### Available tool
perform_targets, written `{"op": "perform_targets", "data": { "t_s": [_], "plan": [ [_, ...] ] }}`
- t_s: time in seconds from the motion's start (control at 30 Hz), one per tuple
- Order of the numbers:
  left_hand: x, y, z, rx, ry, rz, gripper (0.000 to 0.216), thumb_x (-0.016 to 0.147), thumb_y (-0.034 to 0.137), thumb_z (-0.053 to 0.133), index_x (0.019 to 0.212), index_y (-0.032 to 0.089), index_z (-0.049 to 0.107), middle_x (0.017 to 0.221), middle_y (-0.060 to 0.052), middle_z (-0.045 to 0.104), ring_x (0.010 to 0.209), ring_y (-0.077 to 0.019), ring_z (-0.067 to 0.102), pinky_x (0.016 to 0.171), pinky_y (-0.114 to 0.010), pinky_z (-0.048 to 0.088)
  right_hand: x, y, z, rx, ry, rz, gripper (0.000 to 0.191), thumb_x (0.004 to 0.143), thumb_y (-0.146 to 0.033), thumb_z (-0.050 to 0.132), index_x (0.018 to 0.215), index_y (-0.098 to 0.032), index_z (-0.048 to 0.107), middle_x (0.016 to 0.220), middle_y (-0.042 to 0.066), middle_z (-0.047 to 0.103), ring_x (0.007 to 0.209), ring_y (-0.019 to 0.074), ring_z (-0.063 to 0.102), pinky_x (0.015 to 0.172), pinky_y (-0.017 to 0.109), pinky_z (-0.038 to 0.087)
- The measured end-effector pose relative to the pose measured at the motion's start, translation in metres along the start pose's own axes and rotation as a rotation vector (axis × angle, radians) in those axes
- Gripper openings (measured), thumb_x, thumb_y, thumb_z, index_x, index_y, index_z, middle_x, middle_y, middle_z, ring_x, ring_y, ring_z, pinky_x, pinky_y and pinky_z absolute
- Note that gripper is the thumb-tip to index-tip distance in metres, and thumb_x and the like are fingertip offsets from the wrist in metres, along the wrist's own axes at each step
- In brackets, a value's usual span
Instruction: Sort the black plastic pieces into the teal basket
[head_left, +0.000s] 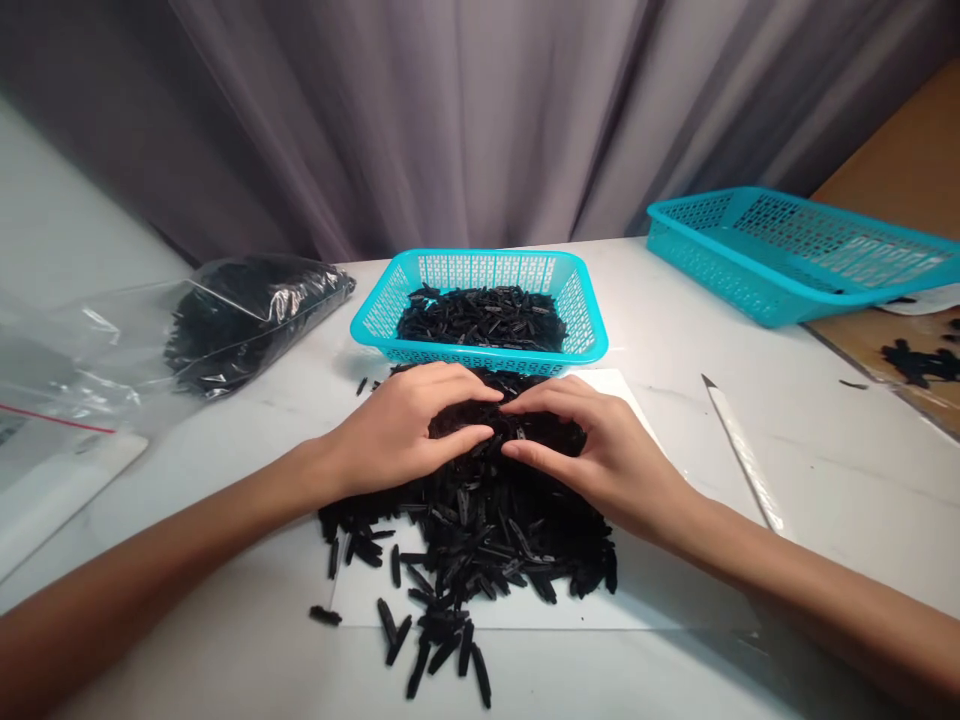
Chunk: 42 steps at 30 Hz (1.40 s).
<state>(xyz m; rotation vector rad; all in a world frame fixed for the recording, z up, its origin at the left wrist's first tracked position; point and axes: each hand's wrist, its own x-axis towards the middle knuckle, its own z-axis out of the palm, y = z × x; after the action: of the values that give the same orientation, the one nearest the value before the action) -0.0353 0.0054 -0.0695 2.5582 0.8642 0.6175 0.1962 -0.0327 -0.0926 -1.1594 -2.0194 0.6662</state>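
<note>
A heap of small black elongated strips [487, 530] lies on a white sheet [660, 590] in front of me, with several strips scattered toward the near edge. My left hand [412, 425] curves over the heap's upper left, thumb and fingers apart. From the other side my right hand [592, 440] arches over the heap the same way, its fingertips almost meeting those of the left. Between them is part of the heap, and neither hand is closed around a strip that I can see. Just behind, a blue perforated basket [592, 345] holds more black strips.
At left lies a clear plastic bag [255, 310] full of black pieces. A second blue basket [712, 265] stands at back right, beside a brown surface with black bits [922, 360]. A white pen-like tool [739, 440] rests at right. Grey curtains [480, 120] hang behind.
</note>
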Motion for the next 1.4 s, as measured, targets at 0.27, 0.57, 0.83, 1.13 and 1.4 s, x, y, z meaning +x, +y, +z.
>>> {"op": "perform_targets", "data": {
  "t_s": [0.27,0.57,0.83,1.13,1.4],
  "plan": [
    [-0.004,0.002,0.001,-0.035,0.06,-0.043,0.017,0.09,0.027,0.069,0.106,0.021,0.072,0.104,-0.002,0.074,0.099,-0.0178,0.066,0.089,-0.032,0.051,-0.001,-0.003,-0.003,0.005,-0.036,-0.016,0.016,0.088,-0.026,0.073,0.103,-0.024,0.075,0.097,0.004,0.076,0.09,0.0221,0.067,0.08,0.036,0.052],
    [-0.005,0.008,0.0,0.065,0.195,0.079,0.005,0.09,0.021,0.069,0.093,0.02,0.072,0.095,-0.003,0.075,0.094,-0.0184,0.066,0.089,-0.036,0.05,-0.003,-0.004,-0.006,0.009,-0.015,-0.016,0.012,0.088,-0.021,0.07,0.098,-0.025,0.076,0.091,0.001,0.076,0.083,0.0185,0.067,0.067,0.03,0.05],
    [-0.005,0.016,0.001,0.049,0.283,0.083,0.006,0.084,0.017,0.074,0.09,0.018,0.073,0.086,-0.001,0.077,0.083,-0.0164,0.069,0.081,-0.032,0.053,-0.004,-0.007,-0.007,-0.005,0.048,-0.051,0.016,0.084,-0.03,0.078,0.098,-0.026,0.074,0.103,0.005,0.074,0.099,0.025,0.066,0.088,0.042,0.052],
    [-0.007,0.028,0.005,0.004,0.31,0.097,0.008,0.083,0.018,0.077,0.091,0.02,0.074,0.084,0.0,0.077,0.08,-0.0153,0.069,0.076,-0.03,0.056,-0.009,-0.019,-0.005,0.022,0.095,-0.078,0.006,0.089,-0.022,0.07,0.09,-0.027,0.074,0.093,0.003,0.075,0.089,0.0222,0.067,0.08,0.039,0.053],
    [-0.01,0.03,0.003,-0.036,0.378,0.088,0.017,0.079,0.019,0.081,0.093,0.017,0.072,0.085,0.0,0.077,0.081,-0.012,0.07,0.076,-0.025,0.057,-0.01,-0.019,-0.006,0.078,0.113,-0.073,0.007,0.088,-0.019,0.071,0.091,-0.026,0.073,0.091,0.001,0.074,0.088,0.0195,0.066,0.079,0.036,0.051]
  ]
}}
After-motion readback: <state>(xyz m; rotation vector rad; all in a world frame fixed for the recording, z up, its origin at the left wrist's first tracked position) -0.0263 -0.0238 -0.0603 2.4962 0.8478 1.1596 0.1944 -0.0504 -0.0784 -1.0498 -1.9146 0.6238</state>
